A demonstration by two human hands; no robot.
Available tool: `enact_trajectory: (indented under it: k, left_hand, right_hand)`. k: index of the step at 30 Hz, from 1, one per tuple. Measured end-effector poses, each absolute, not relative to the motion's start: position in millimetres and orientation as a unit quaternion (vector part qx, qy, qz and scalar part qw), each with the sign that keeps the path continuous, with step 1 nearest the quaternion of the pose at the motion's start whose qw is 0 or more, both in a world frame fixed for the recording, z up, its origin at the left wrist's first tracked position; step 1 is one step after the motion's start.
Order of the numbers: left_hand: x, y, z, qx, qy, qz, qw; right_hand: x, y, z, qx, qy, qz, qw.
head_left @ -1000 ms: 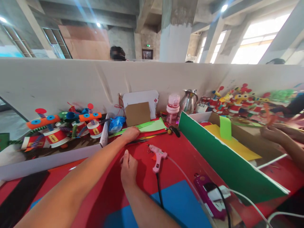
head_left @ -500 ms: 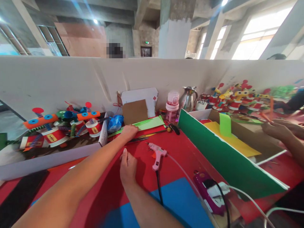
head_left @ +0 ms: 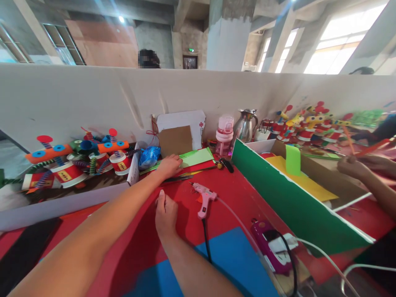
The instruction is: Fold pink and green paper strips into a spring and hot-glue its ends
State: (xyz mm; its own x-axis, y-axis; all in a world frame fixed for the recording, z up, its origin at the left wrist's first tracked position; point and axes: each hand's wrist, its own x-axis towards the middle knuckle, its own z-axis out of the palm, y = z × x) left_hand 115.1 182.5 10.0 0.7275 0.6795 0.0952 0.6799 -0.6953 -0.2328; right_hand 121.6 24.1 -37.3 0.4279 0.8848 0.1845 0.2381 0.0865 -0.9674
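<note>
My left hand (head_left: 170,166) reaches out to the far part of the red table, its fingers stretched over the left end of some light-green paper strips (head_left: 189,154). Those strips lie on a pale-green sheet (head_left: 200,159). Nearer to me, my right hand (head_left: 166,212) is curled closed with the thumb on top; whatever its fingers may hold is hidden. A pink hot glue gun (head_left: 204,198) lies just right of it, nozzle pointing up and left. Between the left hand and the glue gun lie thin dark tools (head_left: 177,179), partly covered.
Left stands a white box (head_left: 93,198) of paper-cup figures (head_left: 66,173). Right, a green-sided box (head_left: 287,206) holds yellow paper. A pink bottle (head_left: 224,138) and steel jug (head_left: 245,128) stand behind. Blue sheet (head_left: 232,255) and purple device (head_left: 272,247) lie in front. A co-worker's hands (head_left: 355,167) hold orange strips.
My left hand has moved slightly right onto the green strips, and its fingers have stretched out. My right hand stays curled in place. The co-worker's hands have shifted, showing an orange strip.
</note>
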Motion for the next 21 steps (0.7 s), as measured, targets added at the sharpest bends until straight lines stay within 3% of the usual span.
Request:
enact_trajectory:
  k: [8, 21]
  left_hand:
    - [122.5, 182.0, 8.2, -0.914, -0.401, 0.027, 0.066]
    - [116.9, 197.9, 7.7, -0.885, -0.462, 0.001, 0.053]
  right_hand:
    - [121.1, 23.8, -37.1, -0.628, -0.464, 0.254, 0.572]
    - [121.3, 23.2, -36.2, -0.625, -0.460, 0.282, 0.564]
